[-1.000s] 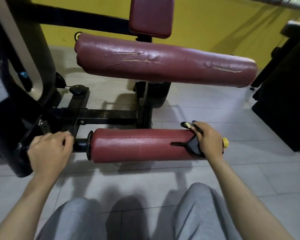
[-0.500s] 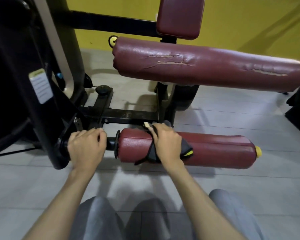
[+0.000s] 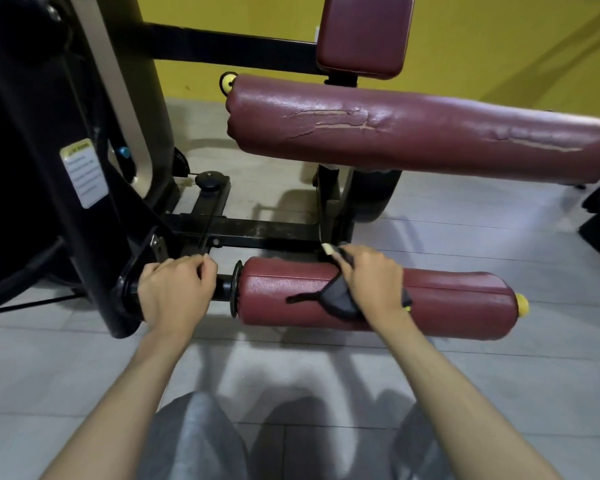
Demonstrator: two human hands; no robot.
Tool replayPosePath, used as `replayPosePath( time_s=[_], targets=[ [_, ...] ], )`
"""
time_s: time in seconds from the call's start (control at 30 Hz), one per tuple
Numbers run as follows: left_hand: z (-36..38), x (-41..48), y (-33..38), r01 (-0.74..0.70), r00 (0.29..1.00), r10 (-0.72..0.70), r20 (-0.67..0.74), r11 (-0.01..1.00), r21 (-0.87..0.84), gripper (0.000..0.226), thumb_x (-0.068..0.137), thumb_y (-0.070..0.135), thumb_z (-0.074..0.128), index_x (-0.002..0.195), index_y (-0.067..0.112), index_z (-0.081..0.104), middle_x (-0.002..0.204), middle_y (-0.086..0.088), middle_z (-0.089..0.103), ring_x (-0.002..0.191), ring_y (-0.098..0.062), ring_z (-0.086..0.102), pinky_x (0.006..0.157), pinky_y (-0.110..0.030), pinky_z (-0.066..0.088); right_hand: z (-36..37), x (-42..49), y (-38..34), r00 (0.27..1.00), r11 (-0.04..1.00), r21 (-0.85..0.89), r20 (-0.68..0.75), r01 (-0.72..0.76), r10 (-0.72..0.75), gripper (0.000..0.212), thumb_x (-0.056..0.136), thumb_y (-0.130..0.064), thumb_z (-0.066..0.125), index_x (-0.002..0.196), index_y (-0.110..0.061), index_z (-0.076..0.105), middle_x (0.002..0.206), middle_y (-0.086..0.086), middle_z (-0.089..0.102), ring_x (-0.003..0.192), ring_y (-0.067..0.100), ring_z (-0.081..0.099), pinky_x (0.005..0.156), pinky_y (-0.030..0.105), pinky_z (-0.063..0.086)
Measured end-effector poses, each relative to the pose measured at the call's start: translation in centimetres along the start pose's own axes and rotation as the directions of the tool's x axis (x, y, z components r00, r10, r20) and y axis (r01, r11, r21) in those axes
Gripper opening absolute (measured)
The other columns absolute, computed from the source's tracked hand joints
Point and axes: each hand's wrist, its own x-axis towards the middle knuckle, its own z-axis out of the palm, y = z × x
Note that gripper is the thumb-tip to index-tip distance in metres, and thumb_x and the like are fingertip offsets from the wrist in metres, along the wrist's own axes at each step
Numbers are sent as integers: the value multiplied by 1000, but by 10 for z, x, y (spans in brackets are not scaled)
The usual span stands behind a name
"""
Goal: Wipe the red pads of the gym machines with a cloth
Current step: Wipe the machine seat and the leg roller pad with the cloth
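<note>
Red vinyl covers three pads: one small upright cushion (image 3: 362,32), one long cracked roller (image 3: 430,140), and one short lower roller (image 3: 458,306). One dark cloth (image 3: 336,299) lies on the lower roller, gripped by the right hand (image 3: 371,282). The left hand (image 3: 174,292) grips the black axle (image 3: 224,287) beside it.

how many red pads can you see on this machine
3. The low roller under the right hand and its cloth, the long cracked roller above it, and the flat pad at top centre. More may sit outside the frame.
</note>
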Motion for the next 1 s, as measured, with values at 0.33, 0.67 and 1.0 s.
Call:
replayPosePath(
  time_s=[0.33,0.67,1.0],
  targets=[
    [-3,12,5,-63,985,53,166,996,56,52,100,47,45,58,21,59,52,2,57,47,-26,51,54,-30,35,0,78,12,581,937,55,796,-346,168,50,92,-58,61,119,-16,70,127,12,68,110,35,63,97,40,51],
    [-8,10,14,-25,988,33,153,998,-51,30,103,42,44,98,33,72,81,-3,75,66,-34,60,72,-37,41,13,-64,22,975,960,274,-222,50,12,29,98,-32,66,125,-21,72,136,0,65,130,21,55,110,39,44],
    [1,11,9,-138,976,131,176,990,28,59,106,45,30,78,28,80,59,-5,67,57,-29,60,61,-33,37,28,-39,-91,982,977,204,-185,64,-26,37,105,-39,50,120,-16,75,133,5,69,126,23,63,110,44,46]
  ],
)
